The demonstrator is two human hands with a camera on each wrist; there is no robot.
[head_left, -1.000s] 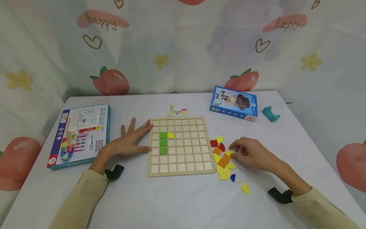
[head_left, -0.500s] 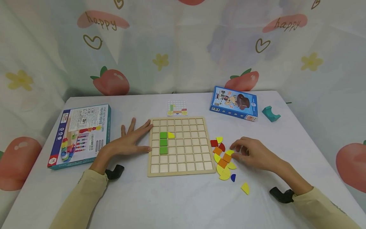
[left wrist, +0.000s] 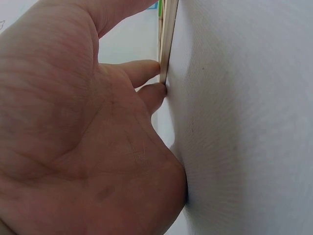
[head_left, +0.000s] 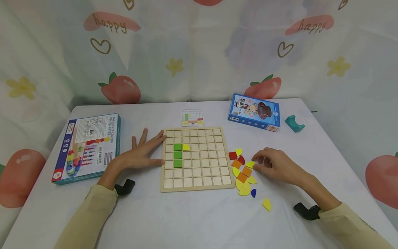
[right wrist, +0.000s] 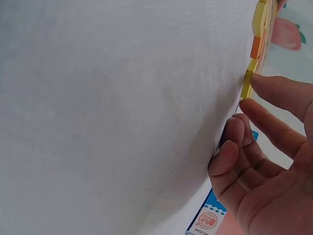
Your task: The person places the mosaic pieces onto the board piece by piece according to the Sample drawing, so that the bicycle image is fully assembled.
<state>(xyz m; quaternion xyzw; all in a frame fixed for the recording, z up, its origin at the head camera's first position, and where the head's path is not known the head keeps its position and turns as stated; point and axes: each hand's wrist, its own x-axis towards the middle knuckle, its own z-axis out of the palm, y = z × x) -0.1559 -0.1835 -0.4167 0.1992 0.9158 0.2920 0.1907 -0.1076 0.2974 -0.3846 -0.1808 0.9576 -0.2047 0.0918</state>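
A wooden grid board (head_left: pixel 199 190) lies mid-table. On it are several green squares (head_left: pixel 177 155) in a column and a yellow quarter-circle (head_left: pixel 186 147) beside the top one. My left hand (head_left: pixel 138 155), fingers spread, touches the board's left edge with thumb and fingertips; in the left wrist view its palm (left wrist: pixel 98 137) stands beside that edge. At the right of the board, my right hand (head_left: pixel 278 166) pinches another yellow quarter-circle piece (right wrist: pixel 248 81) between thumb and index finger, low over the cloth. Its other fingers curl inward.
Loose orange squares (head_left: pixel 242 177), red pieces (head_left: pixel 233 156) and yellow pieces (head_left: pixel 245 189) overlap right of the board. A blue piece (head_left: pixel 253 193) and a lone yellow piece (head_left: pixel 266 204) lie nearer. Around them are a pattern card (head_left: pixel 192 117), two boxes (head_left: pixel 254 111) and a teal block (head_left: pixel 294 124).
My right hand has shifted slightly right and away from me, and the yellow piece at its fingertips has slid clear of the orange square. The left hand stays put.
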